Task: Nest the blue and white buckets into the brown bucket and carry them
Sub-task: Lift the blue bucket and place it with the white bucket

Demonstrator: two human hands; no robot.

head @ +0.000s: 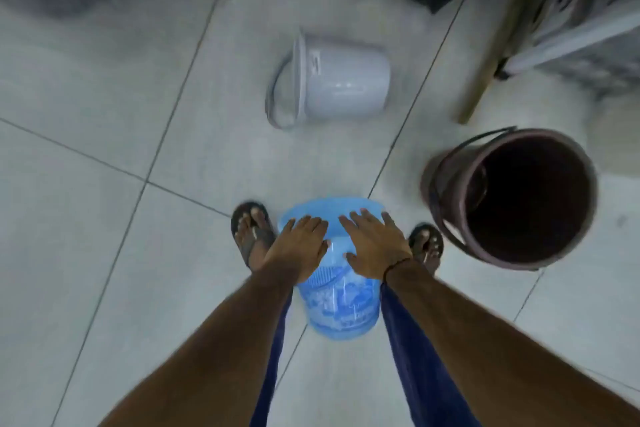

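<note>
Standing between the sandalled feet, the blue bucket has left hand and right hand spread flat on it; white bucket lies tipped ahead, brown bucket upright at right.

A pale grey tiled floor with dark grout lines; a slanted wooden stick (blurred, possibly a broom handle) beside a grey lattice-sided basket.

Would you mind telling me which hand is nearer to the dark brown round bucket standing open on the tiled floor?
Right. The right hand rests on the translucent blue bucket, just left of the brown bucket; the left hand lies farther left.
</note>
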